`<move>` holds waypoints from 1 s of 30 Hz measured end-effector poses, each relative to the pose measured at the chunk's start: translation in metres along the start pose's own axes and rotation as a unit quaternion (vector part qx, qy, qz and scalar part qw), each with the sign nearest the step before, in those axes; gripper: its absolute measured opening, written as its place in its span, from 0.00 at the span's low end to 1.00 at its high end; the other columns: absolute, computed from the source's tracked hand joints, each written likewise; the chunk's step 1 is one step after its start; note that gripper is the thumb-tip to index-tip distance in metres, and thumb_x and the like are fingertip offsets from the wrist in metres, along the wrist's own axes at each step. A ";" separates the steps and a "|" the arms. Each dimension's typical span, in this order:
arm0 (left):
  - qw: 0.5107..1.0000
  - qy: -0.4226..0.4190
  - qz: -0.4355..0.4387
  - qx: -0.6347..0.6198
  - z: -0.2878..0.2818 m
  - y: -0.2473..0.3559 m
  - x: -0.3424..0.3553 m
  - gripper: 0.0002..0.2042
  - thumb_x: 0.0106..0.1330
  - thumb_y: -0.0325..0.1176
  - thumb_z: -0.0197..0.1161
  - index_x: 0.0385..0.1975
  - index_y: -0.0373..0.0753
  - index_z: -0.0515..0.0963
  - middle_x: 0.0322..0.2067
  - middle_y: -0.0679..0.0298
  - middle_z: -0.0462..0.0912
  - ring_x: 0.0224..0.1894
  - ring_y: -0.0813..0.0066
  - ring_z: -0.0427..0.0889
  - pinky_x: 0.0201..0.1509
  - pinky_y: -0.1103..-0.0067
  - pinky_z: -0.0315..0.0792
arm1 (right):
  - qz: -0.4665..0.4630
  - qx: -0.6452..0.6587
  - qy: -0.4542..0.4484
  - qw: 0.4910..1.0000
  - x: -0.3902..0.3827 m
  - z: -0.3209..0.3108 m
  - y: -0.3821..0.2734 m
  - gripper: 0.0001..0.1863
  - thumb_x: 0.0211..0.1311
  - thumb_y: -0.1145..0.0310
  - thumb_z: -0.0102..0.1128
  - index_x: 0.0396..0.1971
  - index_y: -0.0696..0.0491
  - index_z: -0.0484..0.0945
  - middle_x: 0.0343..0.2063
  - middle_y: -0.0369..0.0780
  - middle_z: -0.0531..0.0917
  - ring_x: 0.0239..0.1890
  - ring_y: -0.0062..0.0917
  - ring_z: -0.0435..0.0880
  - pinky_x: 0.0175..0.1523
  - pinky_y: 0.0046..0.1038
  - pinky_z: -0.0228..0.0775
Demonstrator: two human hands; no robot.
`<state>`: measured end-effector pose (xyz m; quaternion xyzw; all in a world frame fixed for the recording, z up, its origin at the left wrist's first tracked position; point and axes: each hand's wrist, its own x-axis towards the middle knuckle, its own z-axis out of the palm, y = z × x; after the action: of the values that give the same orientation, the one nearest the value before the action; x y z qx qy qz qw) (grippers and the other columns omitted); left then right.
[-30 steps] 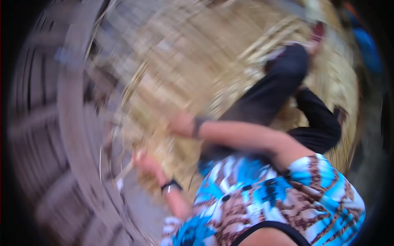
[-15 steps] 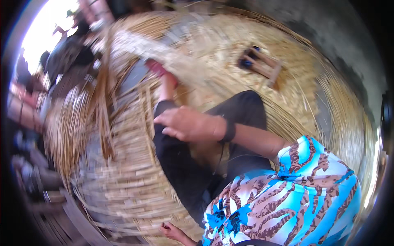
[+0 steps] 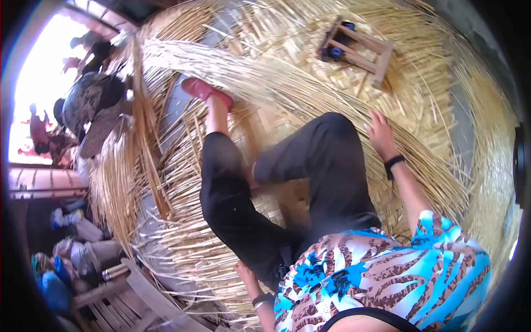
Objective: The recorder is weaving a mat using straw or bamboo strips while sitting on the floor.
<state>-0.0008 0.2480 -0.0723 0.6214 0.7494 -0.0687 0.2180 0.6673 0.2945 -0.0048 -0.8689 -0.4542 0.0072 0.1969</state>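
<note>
My right hand (image 3: 380,134) is at or just above a long bundle of pale straw-like strips (image 3: 326,102), beyond my right knee. Its fingers are apart and nothing shows in it. My left hand (image 3: 246,278) is low beside my left thigh, near a woven mat (image 3: 188,243) of the same strips. Its fingers are partly hidden, so I cannot tell what it holds, if anything. The bundle runs from the upper left across to the right, past my red shoe (image 3: 207,91).
A small wooden stool (image 3: 357,52) lies tipped on woven strips at the upper right. More loose strips (image 3: 116,182) are heaped at left. A wooden slatted piece (image 3: 124,301) and bags (image 3: 83,257) sit lower left. A wall (image 3: 481,39) rises at the upper right.
My right hand has swung from over my knees to the right, beside the strip bundle. My left hand has shifted up and slightly right, closer to my thigh. The view has turned slightly.
</note>
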 end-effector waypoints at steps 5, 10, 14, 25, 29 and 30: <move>0.953 0.274 -0.125 0.032 0.017 0.045 0.021 0.34 0.57 0.52 0.61 0.59 0.37 0.60 0.58 0.51 0.59 0.60 0.50 0.62 0.53 0.54 0.64 | -0.044 -0.104 0.041 0.993 -0.074 -0.005 0.007 0.34 0.55 0.60 0.54 0.62 0.54 0.58 0.64 0.44 0.59 0.65 0.39 0.57 0.64 0.46 0.45; 0.952 0.205 -0.226 0.035 0.031 0.095 0.023 0.41 0.60 0.60 0.50 0.63 0.30 0.52 0.64 0.50 0.51 0.67 0.54 0.52 0.61 0.57 0.57 | -0.153 -0.171 0.005 0.973 -0.113 -0.014 0.012 0.33 0.58 0.62 0.49 0.64 0.53 0.55 0.66 0.43 0.56 0.68 0.37 0.52 0.66 0.47 0.41; 0.937 0.188 -0.295 0.017 0.024 0.112 0.019 0.39 0.63 0.56 0.48 0.64 0.31 0.50 0.66 0.51 0.49 0.69 0.56 0.46 0.66 0.59 0.50 | -0.150 -0.193 -0.091 0.965 -0.129 0.014 0.023 0.32 0.61 0.62 0.44 0.65 0.53 0.53 0.67 0.43 0.52 0.70 0.36 0.47 0.68 0.47 0.37; 0.933 0.295 -0.205 -0.025 0.044 0.097 0.019 0.41 0.61 0.58 0.48 0.64 0.30 0.50 0.67 0.52 0.48 0.70 0.55 0.43 0.67 0.59 0.44 | -0.087 -0.179 0.115 0.973 -0.126 0.093 0.066 0.33 0.61 0.57 0.47 0.66 0.50 0.52 0.67 0.41 0.52 0.69 0.33 0.48 0.67 0.50 0.41; 0.939 0.272 -0.198 -0.066 0.040 0.110 0.011 0.43 0.59 0.57 0.51 0.64 0.28 0.49 0.67 0.50 0.44 0.70 0.53 0.40 0.66 0.57 0.43 | -0.032 -0.196 0.137 0.970 -0.108 0.086 0.064 0.33 0.61 0.57 0.47 0.66 0.49 0.52 0.67 0.41 0.52 0.69 0.33 0.48 0.67 0.50 0.42; 0.935 0.285 -0.200 -0.064 0.046 0.106 0.010 0.42 0.59 0.57 0.51 0.64 0.28 0.49 0.67 0.50 0.45 0.70 0.53 0.41 0.66 0.57 0.43 | -0.030 -0.200 0.138 0.970 -0.106 0.083 0.056 0.33 0.61 0.57 0.47 0.66 0.49 0.52 0.67 0.41 0.52 0.69 0.33 0.49 0.67 0.50 0.42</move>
<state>0.1104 0.2634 -0.0998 0.4371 0.8916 0.1171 0.0161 0.6332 0.2093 -0.1188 -0.8693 -0.4403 -0.2096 0.0806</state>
